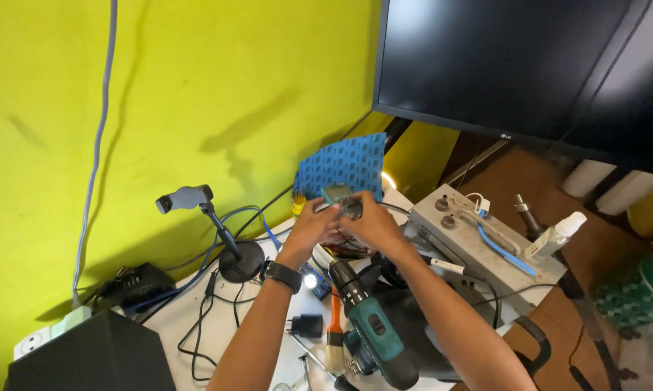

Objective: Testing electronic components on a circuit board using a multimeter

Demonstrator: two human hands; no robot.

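**Inspector A:** Looking down from the head camera, I record both hands raised above a cluttered white table (218,326). The left hand (310,228), with a black watch (281,275) on its wrist, and the right hand (373,224) meet around a small grey part (343,200).

**Inspector B:** State of the grip?

**Inspector A:** Both hands have their fingers curled in on the part, holding it between them at the fingertips. The part is small and partly covered, so its exact kind cannot be told. It sits in the air in front of a blue sheet (341,168) that leans against the yellow-green wall (196,87).

**Inspector B:** Items beneath the hands?

**Inspector A:** A teal and black cordless drill (366,326) lies directly under the right forearm. Just beside it lies a paintbrush (334,340) with an orange handle, and near that a black plug adapter (306,325).

**Inspector B:** Surroundings?

**Inspector A:** To the left, a small phone stand (218,232) on a round black base, with black and blue cables trailing around it. To the right, a grey box (478,250) with knobs, carrying a blue toothbrush (503,250) and a white bottle (554,237). A dark monitor (514,65) hangs above. A black box (87,355) fills the lower left corner.
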